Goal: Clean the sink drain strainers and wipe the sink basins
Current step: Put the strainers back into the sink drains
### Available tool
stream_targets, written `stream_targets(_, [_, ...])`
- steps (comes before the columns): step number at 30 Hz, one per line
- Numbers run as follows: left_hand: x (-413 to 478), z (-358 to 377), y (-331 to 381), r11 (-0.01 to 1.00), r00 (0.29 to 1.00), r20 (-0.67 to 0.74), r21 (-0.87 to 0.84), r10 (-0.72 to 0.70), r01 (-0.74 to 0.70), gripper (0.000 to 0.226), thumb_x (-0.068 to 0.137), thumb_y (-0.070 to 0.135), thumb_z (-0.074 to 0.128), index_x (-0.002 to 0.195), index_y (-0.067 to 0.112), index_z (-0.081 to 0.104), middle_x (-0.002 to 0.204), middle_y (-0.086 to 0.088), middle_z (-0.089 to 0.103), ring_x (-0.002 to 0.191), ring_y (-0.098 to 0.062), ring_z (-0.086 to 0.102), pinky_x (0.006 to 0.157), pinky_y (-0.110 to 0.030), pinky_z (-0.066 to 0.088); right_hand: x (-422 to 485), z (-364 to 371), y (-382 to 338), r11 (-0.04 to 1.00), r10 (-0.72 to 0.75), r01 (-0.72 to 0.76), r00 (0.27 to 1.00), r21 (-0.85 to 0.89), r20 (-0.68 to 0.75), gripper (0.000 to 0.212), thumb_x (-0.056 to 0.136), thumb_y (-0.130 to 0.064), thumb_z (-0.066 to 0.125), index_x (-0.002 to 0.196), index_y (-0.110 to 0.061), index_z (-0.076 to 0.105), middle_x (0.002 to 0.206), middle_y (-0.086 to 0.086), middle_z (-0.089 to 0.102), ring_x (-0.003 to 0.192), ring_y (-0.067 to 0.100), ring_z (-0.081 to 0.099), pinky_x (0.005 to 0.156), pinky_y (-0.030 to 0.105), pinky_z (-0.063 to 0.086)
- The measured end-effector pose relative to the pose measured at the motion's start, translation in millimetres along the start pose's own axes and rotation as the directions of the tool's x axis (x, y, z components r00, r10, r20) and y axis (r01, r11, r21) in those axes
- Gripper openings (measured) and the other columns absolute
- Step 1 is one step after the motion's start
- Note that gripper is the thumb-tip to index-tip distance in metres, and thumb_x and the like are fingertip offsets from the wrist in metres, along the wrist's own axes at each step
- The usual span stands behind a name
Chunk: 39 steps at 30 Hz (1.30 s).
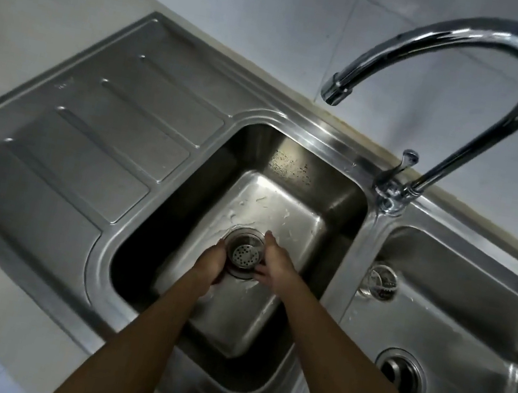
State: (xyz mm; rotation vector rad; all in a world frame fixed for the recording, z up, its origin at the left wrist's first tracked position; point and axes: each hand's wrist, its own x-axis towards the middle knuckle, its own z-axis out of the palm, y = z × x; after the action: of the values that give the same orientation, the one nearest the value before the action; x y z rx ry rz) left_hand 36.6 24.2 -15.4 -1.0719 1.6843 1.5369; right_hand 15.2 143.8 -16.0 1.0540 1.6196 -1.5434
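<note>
Strainer [245, 254] sits at the left basin [283, 207] drain, left hand [211, 265] and right hand [275, 264] fingers cupped round it; wet metal could slip loose.

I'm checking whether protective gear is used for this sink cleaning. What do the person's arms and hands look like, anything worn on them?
Nothing is worn: the left hand and right hand are bare, with no gloves, and no rings or watch can be seen. Both forearms are bare as far as the frame shows them, with no sleeve in view.
</note>
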Motion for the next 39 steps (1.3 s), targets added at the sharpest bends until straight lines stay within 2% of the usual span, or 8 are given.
stream_targets(4, [-2.9, 6.4, 5.2, 0.999, 0.998, 0.048, 0.0, 0.048, -0.048, 0.046, 0.103, 0.035, 0.029, 0.125, 0.006, 0.056, 0.118, -0.013, 0.062, 0.096, -0.021, 0.06, 0.073, -0.024, 0.042, -1.1, -0.7, -2.4, 0.998, -0.007, 0.008, 1.0, -0.059, 0.024, 0.058, 0.095, -0.059, 0.034, 0.128, -0.014, 0.052, 0.121, 0.009, 0.06, 0.103, 0.024, 0.058, 0.06, 0.028, 0.048])
stream_targets(8, [-8.6, 5.4, 8.1, 0.997, 0.999, -0.003, 0.067, 0.048, -0.048, 0.037, 0.101, 0.037, 0.027, 0.109, 0.015, 0.056, 0.086, -0.004, 0.06, 0.071, -0.015, 0.051, 0.062, -0.024, 0.039, -17.4, -8.9, -5.9, 0.982, -0.047, 0.047, 0.999, -0.184, 0.003, 0.059, 0.096, -0.056, 0.032, 0.135, -0.015, 0.048, 0.135, 0.009, 0.053, 0.119, 0.028, 0.051, 0.082, 0.034, 0.048])
stream_targets(13, [-29.7, 14.7, 40.1, 0.907, 0.946, -0.101, 0.331, 0.308, -0.26, 0.042, 0.101, 0.02, 0.026, 0.123, -0.003, 0.053, 0.128, -0.023, 0.055, 0.118, -0.036, 0.053, 0.098, -0.039, 0.041, -64.5, -50.8, -44.1, 0.927, -0.343, 0.326, 0.937, -0.184, -0.063, 0.043, 0.1, -0.028, 0.041, 0.131, 0.001, 0.051, 0.131, 0.022, 0.055, 0.122, 0.038, 0.052, 0.102, 0.044, 0.045])
stream_targets(19, [-96.8, 91.3, 65.5, 0.618, 0.644, 0.002, 0.278, 0.765, -0.735, 0.024, 0.098, 0.018, 0.045, 0.112, 0.009, 0.062, 0.114, -0.01, 0.066, 0.107, -0.027, 0.059, 0.09, -0.029, 0.042, -116.6, -133.1, -51.3, 0.705, -0.699, 0.578, 0.664, -0.412, -0.264, 0.033, 0.101, -0.018, 0.043, 0.126, -0.009, 0.062, 0.122, 0.013, 0.065, 0.108, 0.023, 0.06, 0.09, 0.019, 0.039])
stream_targets(25, [-129.7, 186.4, 43.8, 0.221, 0.293, 0.318, 0.245, 0.902, -0.944, 0.022, 0.089, 0.001, 0.053, 0.107, 0.008, 0.064, 0.107, -0.007, 0.066, 0.098, -0.017, 0.061, 0.091, -0.028, 0.048, -106.8, -226.7, 1.0, 0.708, -0.667, 0.398, 0.648, -0.584, -0.368, 0.034, 0.101, -0.017, 0.041, 0.128, -0.009, 0.059, 0.122, 0.017, 0.065, 0.108, 0.031, 0.061, 0.082, 0.026, 0.042])
stream_targets(32, [-81.3, 247.9, 10.5, 0.515, 0.696, 0.444, 0.47, 0.564, -0.717, 0.043, 0.091, 0.013, 0.056, 0.133, 0.008, 0.05, 0.131, -0.008, 0.057, 0.123, -0.023, 0.054, 0.099, -0.024, 0.04, -45.5, -285.2, 33.2, 0.794, -0.474, 0.247, 0.824, -0.556, -0.311, 0.036, 0.102, -0.024, 0.037, 0.122, -0.005, 0.059, 0.124, 0.02, 0.063, 0.112, 0.034, 0.058, 0.08, 0.027, 0.039])
stream_targets(36, [-48.1, 261.4, 9.7, 0.622, 0.693, 0.485, 0.329, 0.534, -0.71, 0.034, 0.09, 0.012, 0.06, 0.124, 0.009, 0.057, 0.125, -0.004, 0.06, 0.119, -0.021, 0.056, 0.078, -0.011, 0.044, -14.2, -289.8, 39.8, 0.896, -0.311, 0.216, 0.929, -0.388, -0.202, 0.043, 0.101, -0.036, 0.036, 0.13, -0.01, 0.054, 0.124, 0.011, 0.059, 0.102, 0.021, 0.053, 0.09, 0.03, 0.041])
stream_targets(39, [-29.1, 276.6, 12.0, 0.652, 0.729, 0.529, 0.373, 0.435, -0.66, 0.036, 0.089, 0.006, 0.059, 0.124, 0.005, 0.057, 0.128, -0.005, 0.057, 0.123, -0.026, 0.053, 0.099, -0.03, 0.048, -21.7, -277.1, 43.9, 0.954, -0.21, 0.165, 0.963, -0.251, -0.168, 0.046, 0.1, -0.042, 0.037, 0.137, -0.016, 0.045, 0.136, 0.008, 0.052, 0.118, 0.026, 0.051, 0.1, 0.036, 0.041])
